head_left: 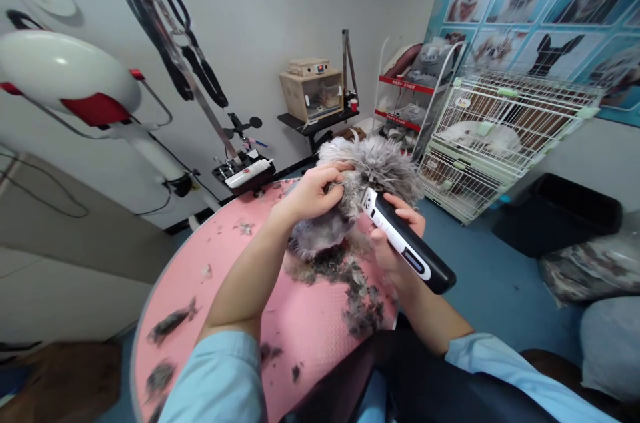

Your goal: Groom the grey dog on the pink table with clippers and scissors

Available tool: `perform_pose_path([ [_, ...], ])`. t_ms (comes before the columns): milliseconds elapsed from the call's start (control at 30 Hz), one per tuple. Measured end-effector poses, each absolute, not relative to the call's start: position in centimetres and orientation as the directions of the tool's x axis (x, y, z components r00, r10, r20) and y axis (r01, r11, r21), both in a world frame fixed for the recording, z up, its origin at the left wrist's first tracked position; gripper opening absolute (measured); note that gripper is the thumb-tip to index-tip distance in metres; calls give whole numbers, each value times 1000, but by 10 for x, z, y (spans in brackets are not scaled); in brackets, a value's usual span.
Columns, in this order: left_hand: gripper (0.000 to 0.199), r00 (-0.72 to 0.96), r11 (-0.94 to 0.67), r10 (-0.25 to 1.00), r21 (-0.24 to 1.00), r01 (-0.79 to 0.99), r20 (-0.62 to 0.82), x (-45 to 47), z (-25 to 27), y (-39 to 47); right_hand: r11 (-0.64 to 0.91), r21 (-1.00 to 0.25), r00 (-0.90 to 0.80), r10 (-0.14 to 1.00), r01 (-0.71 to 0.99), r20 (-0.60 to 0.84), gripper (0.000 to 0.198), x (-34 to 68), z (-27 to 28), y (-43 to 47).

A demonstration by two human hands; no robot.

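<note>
Over the pink table (pixel 300 323), I see the right hand (pixel 393 265) curled around a black-and-white clipper (pixel 407 243), its fingers on the far side and its thumb on the near side. The clipper's blade end points up and left, right at the fur of a shaggy grey animal (pixel 373 159). Just left of that blade, the left hand (pixel 317 193) lies on the animal with bent fingers; from my view I cannot tell whether they pinch the hair or only press on it. Below both hands, loose hair clippings (pixel 363 303) litter the tabletop near a close-cropped patch of the animal. Farther out, left of the left hand, I make out a white dryer (pixel 65 69). Beyond the hands stands a wooden box (pixel 295 96), and well to the right of the right hand, a wire cage (pixel 465 169).
</note>
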State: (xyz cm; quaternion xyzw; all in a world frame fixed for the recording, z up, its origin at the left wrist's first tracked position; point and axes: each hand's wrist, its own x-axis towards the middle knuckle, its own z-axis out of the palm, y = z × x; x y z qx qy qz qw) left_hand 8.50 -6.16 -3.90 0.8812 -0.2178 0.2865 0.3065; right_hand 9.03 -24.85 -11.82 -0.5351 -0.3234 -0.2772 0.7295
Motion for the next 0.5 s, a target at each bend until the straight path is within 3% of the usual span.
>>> perform_pose_path([
  [67,13,726,-713,-219,401,-575,651,85,-39,-62,265,-593,631,-80,760,772,49,92,-116,-246],
  [233,13,713,-715,-229,383,-585,663,83,-38,-62,331,-626,657,21,707,753,50,96,-115,-241],
  [400,14,720,-714,-245,382,-587,649,82,-38,-63,283,-582,627,-101,763,773,50,99,-113,-244],
  [500,14,715,-722,-247,368,-586,654,81,-39,-63,297,-614,647,-19,731,762,53,100,-110,-243],
])
